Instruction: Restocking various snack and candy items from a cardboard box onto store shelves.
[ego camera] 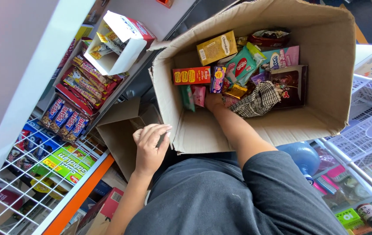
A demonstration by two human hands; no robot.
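I see left hand point(150, 148) gripping cardboard box point(325, 82) near wall edge; right hand point(214, 102) inside box among snack packets point(242, 67), grip unreadable.

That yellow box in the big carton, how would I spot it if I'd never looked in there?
Find the large brown cardboard carton full of snack packs. Look at its far inner wall, above the flat red box. The yellow box leans there, tilted: the only plain mustard-yellow one, well above the right hand reaching in.
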